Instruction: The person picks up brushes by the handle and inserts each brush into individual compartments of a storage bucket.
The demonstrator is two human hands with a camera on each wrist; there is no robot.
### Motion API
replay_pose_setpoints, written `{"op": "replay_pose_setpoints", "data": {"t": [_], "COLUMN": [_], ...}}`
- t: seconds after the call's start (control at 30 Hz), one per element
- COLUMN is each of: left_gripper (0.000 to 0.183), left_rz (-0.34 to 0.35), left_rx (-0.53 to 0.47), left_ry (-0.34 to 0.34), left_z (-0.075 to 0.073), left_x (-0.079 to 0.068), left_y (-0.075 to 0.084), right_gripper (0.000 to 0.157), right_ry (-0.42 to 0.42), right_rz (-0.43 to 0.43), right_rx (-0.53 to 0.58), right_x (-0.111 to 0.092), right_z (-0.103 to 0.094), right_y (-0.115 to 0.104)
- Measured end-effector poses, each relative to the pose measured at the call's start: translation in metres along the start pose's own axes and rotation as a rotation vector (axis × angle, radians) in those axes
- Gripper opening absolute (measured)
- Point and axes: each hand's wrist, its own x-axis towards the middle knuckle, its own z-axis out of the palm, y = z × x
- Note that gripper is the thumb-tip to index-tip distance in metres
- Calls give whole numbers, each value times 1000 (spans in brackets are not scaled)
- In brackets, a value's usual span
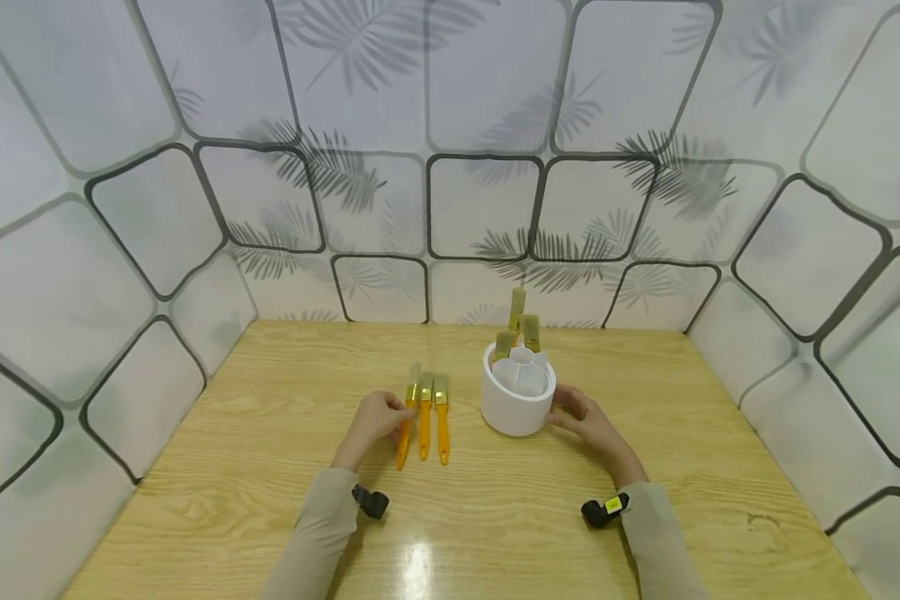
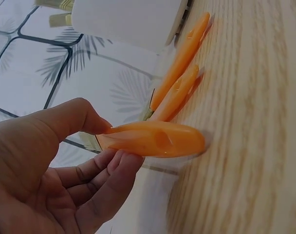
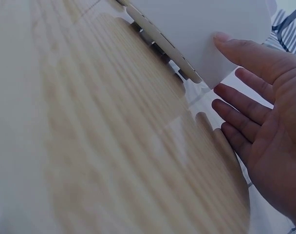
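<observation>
My left hand (image 1: 378,418) pinches a paintbrush (image 1: 403,443) with an orange handle between thumb and fingers. In the left wrist view, that brush's handle (image 2: 162,139) points away from the palm, its butt end close to the wood. Two similar paintbrushes (image 1: 424,429) (image 1: 442,433) lie side by side just right of it, bristles toward the wall. A round white holder (image 1: 512,410) with inner compartments stands further right, three paintbrushes (image 1: 530,329) upright in it. Against the holder's right side rests my right hand (image 1: 588,423); the right wrist view shows its fingers (image 3: 245,105) extended, thumb on the white wall.
Everything stands on a light wood-grain table (image 1: 232,500). A patterned wall covering (image 1: 480,208) rises behind the table and along both sides. The holder's base (image 3: 162,44) shows small dark feet beneath it.
</observation>
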Motion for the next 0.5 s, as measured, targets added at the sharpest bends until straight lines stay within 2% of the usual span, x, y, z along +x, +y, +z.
{"op": "replay_pose_setpoints", "data": {"t": [0.5], "left_gripper": [18], "left_rz": [0], "left_rx": [-56], "left_ry": [-16], "left_z": [-1], "left_x": [-1], "left_y": [4], "right_gripper": [57], "right_ry": [1], "right_rz": [-21], "right_rx": [-10], "right_x": [0], "right_z": [0], "right_y": [1]}}
